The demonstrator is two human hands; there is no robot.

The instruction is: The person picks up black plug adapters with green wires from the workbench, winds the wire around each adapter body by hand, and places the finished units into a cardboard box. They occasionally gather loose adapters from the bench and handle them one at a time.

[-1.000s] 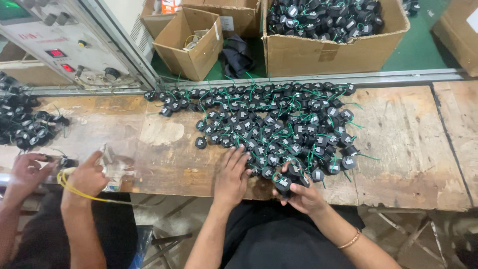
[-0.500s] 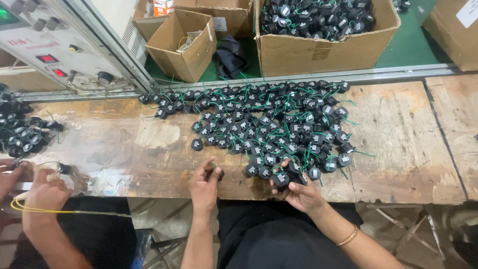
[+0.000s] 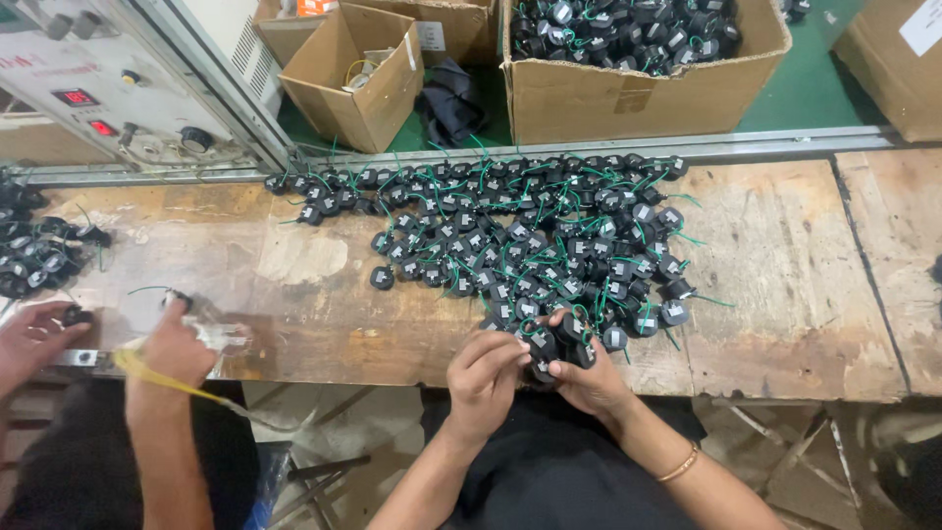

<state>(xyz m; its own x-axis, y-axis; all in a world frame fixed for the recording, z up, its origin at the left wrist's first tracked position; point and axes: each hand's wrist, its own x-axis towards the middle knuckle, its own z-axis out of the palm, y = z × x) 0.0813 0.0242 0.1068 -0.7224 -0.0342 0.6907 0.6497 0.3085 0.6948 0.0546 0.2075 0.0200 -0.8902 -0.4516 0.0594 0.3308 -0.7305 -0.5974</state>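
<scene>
Many small round black parts with green wires (image 3: 520,236) lie spread over the worn wooden workbench (image 3: 785,285). At the bench's near edge my right hand (image 3: 589,378) holds several of these black parts (image 3: 567,334) bunched against its fingers. My left hand (image 3: 481,378) is right beside it, its curled fingertips touching the same bunch from the left. Both hands sit at the near end of the spread.
A co-worker on the left has one hand (image 3: 175,344) on the bench with a yellow band (image 3: 147,371) and another hand (image 3: 34,334) by a black part. More black parts (image 3: 34,250) lie far left. Cardboard boxes (image 3: 628,93), (image 3: 358,83) and a control panel (image 3: 98,93) stand beyond.
My left hand came back from the bench left of the pile and joined my right hand on the bunch of parts. The co-worker's hands shifted slightly.
</scene>
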